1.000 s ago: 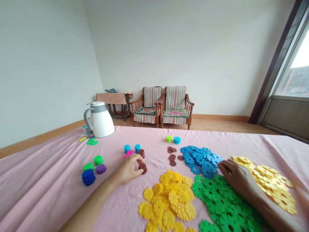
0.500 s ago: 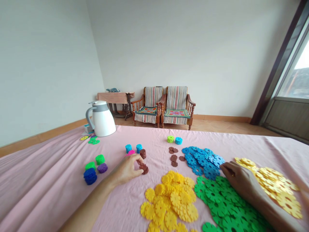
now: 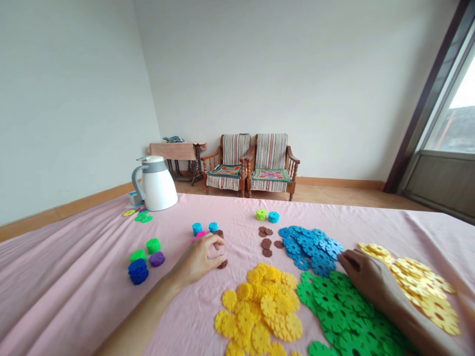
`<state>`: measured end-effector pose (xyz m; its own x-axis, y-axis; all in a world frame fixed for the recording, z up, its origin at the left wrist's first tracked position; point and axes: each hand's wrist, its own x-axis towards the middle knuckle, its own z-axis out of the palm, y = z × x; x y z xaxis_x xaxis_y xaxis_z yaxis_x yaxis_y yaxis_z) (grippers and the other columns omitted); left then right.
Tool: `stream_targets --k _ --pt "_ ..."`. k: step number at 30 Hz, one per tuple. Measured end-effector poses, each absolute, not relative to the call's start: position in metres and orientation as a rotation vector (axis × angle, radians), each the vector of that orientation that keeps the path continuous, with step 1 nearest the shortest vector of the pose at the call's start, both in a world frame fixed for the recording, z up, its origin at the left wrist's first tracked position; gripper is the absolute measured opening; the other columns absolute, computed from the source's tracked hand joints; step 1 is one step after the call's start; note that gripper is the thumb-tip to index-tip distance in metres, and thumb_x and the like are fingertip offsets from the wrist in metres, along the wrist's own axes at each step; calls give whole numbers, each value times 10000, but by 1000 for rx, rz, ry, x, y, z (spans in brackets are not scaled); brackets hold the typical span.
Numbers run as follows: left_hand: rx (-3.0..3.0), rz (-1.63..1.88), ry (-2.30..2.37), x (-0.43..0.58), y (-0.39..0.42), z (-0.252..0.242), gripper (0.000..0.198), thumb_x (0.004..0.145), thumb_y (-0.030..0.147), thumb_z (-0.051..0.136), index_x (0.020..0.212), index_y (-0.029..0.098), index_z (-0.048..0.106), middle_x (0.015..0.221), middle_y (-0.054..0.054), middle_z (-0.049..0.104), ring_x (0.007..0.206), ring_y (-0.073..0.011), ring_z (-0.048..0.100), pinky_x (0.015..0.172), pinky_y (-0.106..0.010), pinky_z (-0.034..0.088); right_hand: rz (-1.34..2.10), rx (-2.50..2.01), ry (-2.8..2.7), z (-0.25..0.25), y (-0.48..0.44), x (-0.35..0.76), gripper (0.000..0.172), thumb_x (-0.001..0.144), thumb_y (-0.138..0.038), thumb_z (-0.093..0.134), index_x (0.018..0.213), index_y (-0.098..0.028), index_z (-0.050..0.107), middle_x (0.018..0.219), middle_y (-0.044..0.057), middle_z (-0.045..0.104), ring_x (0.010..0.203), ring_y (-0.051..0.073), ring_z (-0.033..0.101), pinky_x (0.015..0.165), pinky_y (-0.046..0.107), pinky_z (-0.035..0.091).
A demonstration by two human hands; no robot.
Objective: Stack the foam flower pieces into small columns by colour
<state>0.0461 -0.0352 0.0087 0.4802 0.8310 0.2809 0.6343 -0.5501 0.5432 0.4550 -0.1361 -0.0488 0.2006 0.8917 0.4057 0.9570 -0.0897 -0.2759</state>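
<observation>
My left hand (image 3: 200, 258) is over the cloth with thumb and fingers apart. Just under its thumb lies a brown snowflake disc piece (image 3: 222, 264), partly hidden. A brown stack (image 3: 219, 233) stands behind its fingertips, beside a pink stack (image 3: 201, 234) and two light-blue stacks (image 3: 197, 228). My right hand (image 3: 365, 272) rests with curled fingers at the right edge of the blue disc pile (image 3: 309, 244), above the green disc pile (image 3: 341, 311). Whatever its fingers may hold is hidden. Several loose brown discs (image 3: 266, 244) lie left of the blue pile.
Yellow discs (image 3: 260, 306) are heaped in front, and paler yellow discs (image 3: 419, 277) at right. Dark-blue (image 3: 138, 272), green (image 3: 153, 245) and purple (image 3: 157, 258) stacks stand at left. A white jug (image 3: 159, 185) is at the back left. Lime (image 3: 261, 214) and blue (image 3: 273, 217) stacks are farther back.
My left thumb and fingers have spread, and the brown piece between them now sits lower, under the thumb. My right hand has barely moved.
</observation>
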Motion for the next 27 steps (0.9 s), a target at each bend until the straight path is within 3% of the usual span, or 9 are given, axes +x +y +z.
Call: stream_targets --k 4,10,15,19,27 --pt "2393 687 1142 71 -44 16 131 720 248 556 813 172 609 818 -11 595 574 -105 497 552 -211 398 -164 -2041 -1741 -52 -136 457 276 789 -419 425 603 -234 509 604 2 607 575 171 565 547 270 372" --pt "2569 605 1027 124 -36 13 68 687 171 574 729 177 628 791 -15 624 734 -152 570 684 -233 422 -150 -2024 -1766 -52 -137 454 228 787 -359 426 611 -230 493 611 4 601 584 173 566 560 273 365" --pt "2597 606 1198 160 -14 -4 149 655 254 642 774 166 624 846 -54 623 806 -201 584 734 -286 440 -122 -2034 -1782 -47 -139 449 258 822 -371 391 637 -224 496 638 7 589 607 167 561 588 273 366" --pt "2586 567 1290 178 -5 -13 223 616 328 699 730 151 627 860 -90 632 810 -233 598 726 -319 454 -129 -2044 -1788 -46 -139 448 327 850 -420 345 630 -219 480 645 10 573 606 161 554 597 275 362" --pt "2581 505 1349 187 -5 -10 155 578 252 713 670 156 634 781 -82 658 775 -236 617 689 -309 459 -129 -2059 -1772 -48 -138 449 322 847 -422 347 639 -218 483 665 16 575 622 164 558 591 272 349"
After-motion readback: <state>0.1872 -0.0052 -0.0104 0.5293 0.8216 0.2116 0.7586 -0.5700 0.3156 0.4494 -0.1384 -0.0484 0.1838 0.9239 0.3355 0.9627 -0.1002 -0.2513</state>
